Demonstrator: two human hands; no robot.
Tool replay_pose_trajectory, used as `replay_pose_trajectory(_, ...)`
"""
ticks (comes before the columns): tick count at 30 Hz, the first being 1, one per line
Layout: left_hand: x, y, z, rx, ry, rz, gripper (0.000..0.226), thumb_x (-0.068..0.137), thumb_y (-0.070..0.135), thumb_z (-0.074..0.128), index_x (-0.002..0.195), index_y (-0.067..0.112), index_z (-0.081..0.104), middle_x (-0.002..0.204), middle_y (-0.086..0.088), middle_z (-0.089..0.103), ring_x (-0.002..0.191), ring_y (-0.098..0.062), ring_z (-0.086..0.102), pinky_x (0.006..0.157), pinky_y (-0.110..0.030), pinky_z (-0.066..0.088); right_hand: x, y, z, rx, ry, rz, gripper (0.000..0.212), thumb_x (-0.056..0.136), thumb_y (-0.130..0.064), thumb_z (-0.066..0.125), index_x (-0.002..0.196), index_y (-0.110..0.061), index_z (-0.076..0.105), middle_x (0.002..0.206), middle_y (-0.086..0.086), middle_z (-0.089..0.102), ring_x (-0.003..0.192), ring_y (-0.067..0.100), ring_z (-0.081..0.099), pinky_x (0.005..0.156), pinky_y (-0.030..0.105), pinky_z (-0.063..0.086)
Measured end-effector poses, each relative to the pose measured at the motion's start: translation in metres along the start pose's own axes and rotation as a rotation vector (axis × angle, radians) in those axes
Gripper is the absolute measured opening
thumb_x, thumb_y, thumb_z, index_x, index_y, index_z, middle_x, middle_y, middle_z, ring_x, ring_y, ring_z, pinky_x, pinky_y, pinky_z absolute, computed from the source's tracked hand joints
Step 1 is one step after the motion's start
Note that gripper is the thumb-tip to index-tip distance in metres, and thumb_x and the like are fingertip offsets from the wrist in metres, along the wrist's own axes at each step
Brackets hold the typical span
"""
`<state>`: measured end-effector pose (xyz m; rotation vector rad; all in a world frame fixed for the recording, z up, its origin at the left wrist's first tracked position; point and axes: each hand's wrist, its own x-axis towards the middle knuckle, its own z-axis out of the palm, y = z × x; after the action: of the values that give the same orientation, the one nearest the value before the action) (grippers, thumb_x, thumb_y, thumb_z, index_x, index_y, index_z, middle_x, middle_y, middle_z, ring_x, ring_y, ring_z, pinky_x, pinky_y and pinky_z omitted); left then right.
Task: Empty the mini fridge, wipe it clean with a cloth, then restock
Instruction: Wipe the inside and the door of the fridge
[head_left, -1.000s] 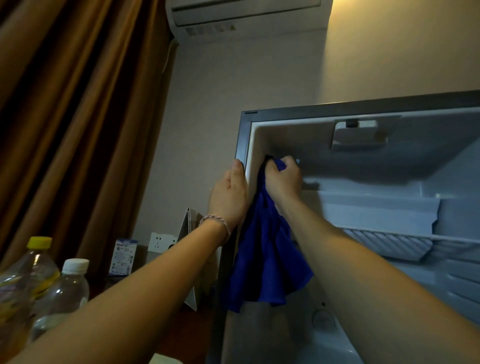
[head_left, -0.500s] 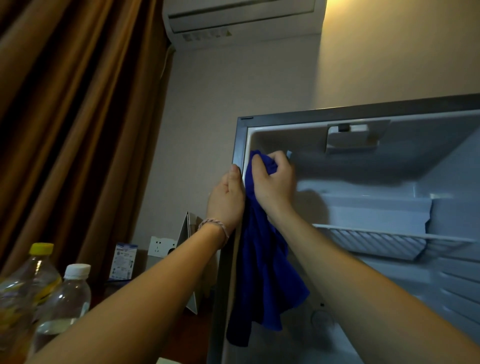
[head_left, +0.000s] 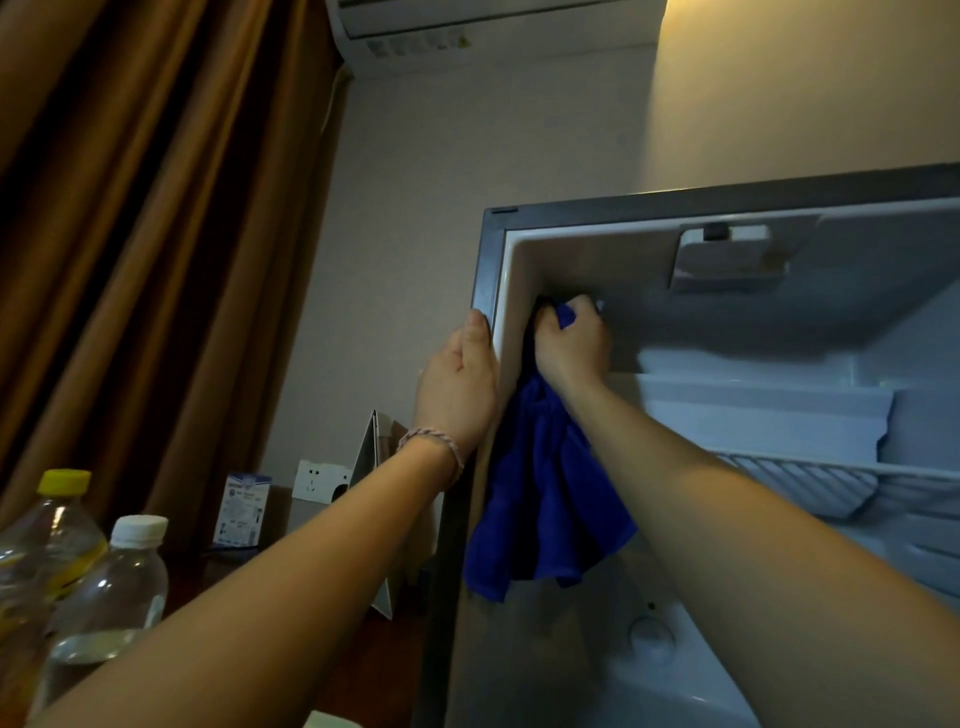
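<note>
The mini fridge (head_left: 488, 260) stands open with a dark frame and a pale interior, a wire shelf (head_left: 810, 478) across its middle. My right hand (head_left: 571, 348) grips a blue cloth (head_left: 545, 499) and presses it against the upper part of the inner left wall, just under the ceiling. Most of the cloth hangs loose below my wrist. My left hand (head_left: 460, 384) holds the fridge's left front edge from outside, thumb on the frame. No items are visible inside the fridge.
Two plastic bottles stand at the lower left, one with a yellow cap (head_left: 47, 525) and one with a white cap (head_left: 119, 587). A small blue-and-white box (head_left: 241, 506), a wall socket (head_left: 317, 480) and a folded card (head_left: 371, 467) sit left of the fridge. Brown curtains hang behind.
My right hand with the cloth rose along the left inner wall, then shifted slightly inward near the top corner. My left hand kept its hold on the frame.
</note>
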<state>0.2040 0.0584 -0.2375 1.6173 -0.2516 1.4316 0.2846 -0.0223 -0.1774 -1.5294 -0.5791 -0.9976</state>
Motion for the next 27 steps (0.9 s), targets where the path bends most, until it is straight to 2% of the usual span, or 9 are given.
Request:
replay_pose_trajectory(5,0.000,0.000,0.000,0.002,0.016,0.005,0.054,0.106,0.047,0.023,0.066,0.017,0.045,0.061,0.001,0.046,0.055,-0.010,0.044,0.053,-0.027,0.032,-0.005,0.002,-0.006,-0.034,-0.062,0.005,0.017,0.095,-0.035,0.052,0.085,-0.023,0.047,0.110,0.019,0.061,0.095,0.037,0.060,0.087,0.046,0.051)
replay_pose_trajectory(8,-0.002,0.003,-0.001,0.007,0.017,-0.005,0.054,0.106,0.047,0.023,0.065,0.018,0.044,0.061,0.002,0.045,0.055,-0.010,0.043,0.053,-0.026,0.031,-0.012,0.003,-0.014,-0.038,-0.102,0.002,0.022,0.097,-0.030,0.053,0.080,-0.021,0.044,0.095,0.011,0.059,0.086,0.028,0.057,0.069,0.033,0.046)
replay_pose_trajectory(11,-0.004,0.004,-0.001,0.017,0.014,-0.018,0.053,0.106,0.047,0.022,0.067,0.018,0.045,0.063,0.001,0.046,0.056,-0.010,0.044,0.054,-0.025,0.032,-0.018,0.000,-0.025,-0.017,-0.178,0.024,0.017,0.100,-0.023,0.051,0.088,-0.012,0.047,0.078,0.001,0.051,0.072,0.017,0.049,0.050,0.017,0.034)
replay_pose_trajectory(14,-0.005,0.007,-0.002,0.017,0.008,-0.025,0.053,0.106,0.046,0.022,0.068,0.018,0.045,0.064,0.000,0.047,0.057,-0.010,0.045,0.054,-0.025,0.032,-0.023,-0.009,-0.031,-0.034,-0.273,0.089,0.014,0.101,-0.023,0.048,0.096,-0.010,0.047,0.083,0.001,0.049,0.070,0.010,0.045,0.054,0.022,0.034)
replay_pose_trajectory(16,-0.006,0.008,-0.003,0.018,-0.001,-0.033,0.053,0.106,0.046,0.021,0.069,0.018,0.046,0.064,-0.001,0.047,0.057,-0.010,0.045,0.054,-0.025,0.032,-0.026,-0.014,-0.033,-0.012,-0.276,0.135,0.013,0.100,-0.023,0.048,0.097,-0.011,0.050,0.087,0.002,0.051,0.072,0.011,0.046,0.057,0.027,0.036)
replay_pose_trajectory(19,-0.006,0.006,-0.003,-0.002,0.000,-0.042,0.053,0.106,0.047,0.023,0.070,0.017,0.048,0.064,-0.001,0.046,0.058,-0.011,0.045,0.056,-0.026,0.033,-0.032,-0.021,-0.030,0.104,-0.210,0.154,0.009,0.097,-0.021,0.052,0.092,-0.013,0.052,0.083,0.002,0.053,0.072,0.016,0.050,0.057,0.027,0.038)
replay_pose_trajectory(23,-0.005,0.005,-0.002,-0.005,-0.011,-0.059,0.053,0.106,0.048,0.023,0.071,0.018,0.049,0.065,-0.002,0.050,0.060,-0.012,0.049,0.057,-0.026,0.035,-0.031,-0.023,-0.019,0.187,-0.064,0.053,0.017,0.092,-0.024,0.058,0.077,-0.019,0.050,0.072,0.000,0.055,0.066,0.017,0.053,0.056,0.029,0.040)
replay_pose_trajectory(27,-0.004,0.002,-0.002,-0.025,-0.004,-0.036,0.051,0.106,0.047,0.024,0.071,0.019,0.048,0.066,0.000,0.049,0.059,-0.010,0.047,0.056,-0.025,0.035,-0.017,-0.027,-0.013,0.201,-0.015,0.016,0.018,0.093,-0.025,0.059,0.077,-0.022,0.052,0.075,-0.003,0.058,0.066,0.012,0.055,0.056,0.026,0.039)
